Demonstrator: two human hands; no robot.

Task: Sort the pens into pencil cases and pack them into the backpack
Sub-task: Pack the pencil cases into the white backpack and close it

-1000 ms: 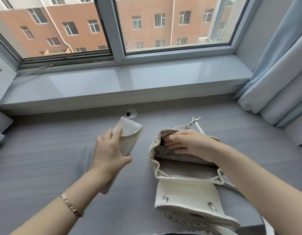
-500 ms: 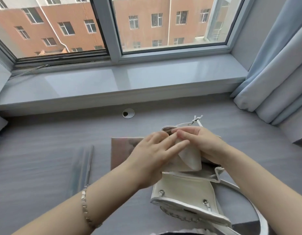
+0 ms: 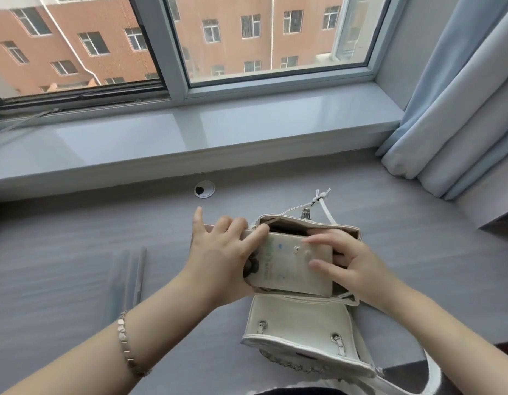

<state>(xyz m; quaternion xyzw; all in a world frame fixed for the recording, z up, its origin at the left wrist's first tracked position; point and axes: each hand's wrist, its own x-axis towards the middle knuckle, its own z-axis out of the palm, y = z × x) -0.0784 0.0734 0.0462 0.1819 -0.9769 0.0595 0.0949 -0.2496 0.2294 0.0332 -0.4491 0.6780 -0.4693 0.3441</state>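
Note:
A small white backpack (image 3: 299, 323) lies on the grey desk, its mouth open toward the window and its flap folded toward me. A beige pencil case (image 3: 292, 266) with small printed marks lies over the backpack's opening. My left hand (image 3: 221, 260) grips the case's left end, thumb under it and fingers over its top edge. My right hand (image 3: 352, 260) holds the case's right end at the bag's mouth, fingers spread on its face. A pinkish flat thing (image 3: 208, 228) shows just behind my left hand.
A long clear pen case (image 3: 130, 277) lies on the desk to the left. A round cable grommet (image 3: 204, 189) sits in the desk near the window sill (image 3: 190, 132). Blue-grey curtains (image 3: 458, 109) hang at the right. The backpack's strap (image 3: 429, 372) trails toward me.
My left hand carried the beige pencil case from the left over to the backpack. Both hands now hold it flat at the bag's mouth, with its printed face up.

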